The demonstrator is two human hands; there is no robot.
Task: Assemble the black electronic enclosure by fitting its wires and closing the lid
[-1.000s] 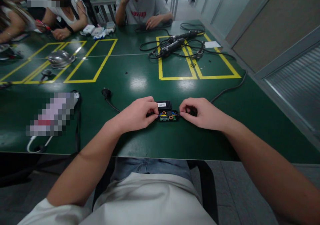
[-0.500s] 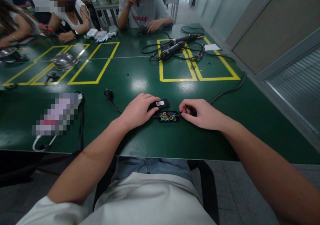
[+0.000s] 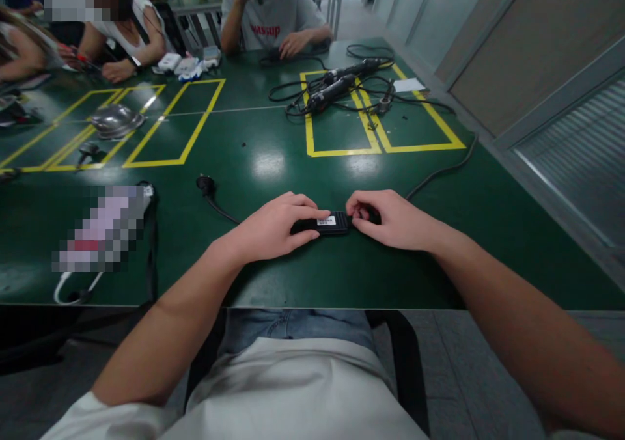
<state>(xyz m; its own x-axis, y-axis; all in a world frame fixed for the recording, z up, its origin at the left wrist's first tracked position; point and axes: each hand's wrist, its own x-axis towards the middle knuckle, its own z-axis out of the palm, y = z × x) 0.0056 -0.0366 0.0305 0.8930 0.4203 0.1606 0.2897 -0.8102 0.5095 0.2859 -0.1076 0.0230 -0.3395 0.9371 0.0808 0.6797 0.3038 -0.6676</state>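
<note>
My left hand (image 3: 278,227) grips a black plastic cover (image 3: 336,222) with a white label, thumb on the near side and fingers over the top. The cover lies over the small circuit housing, hiding its board. My right hand (image 3: 385,219) is closed at the housing's right end, its curled fingers pinching the black cable (image 3: 434,178) where it comes out. On the left, a cord runs from under my left hand to a black power plug (image 3: 206,184) on the green table (image 3: 293,277).
Power tools (image 3: 336,88) with tangled cables lie across yellow-taped boxes farther back. A metal bowl (image 3: 117,121) stands at left, beyond a blurred pinkish pouch (image 3: 105,228) with a strap. Across the table sits a person in a grey shirt (image 3: 273,13); others sit at far left.
My left hand has brought the cover towards me and down over the open housing, so the circuit board no longer shows. My right hand stays at the cable end. The view has shifted slightly.
</note>
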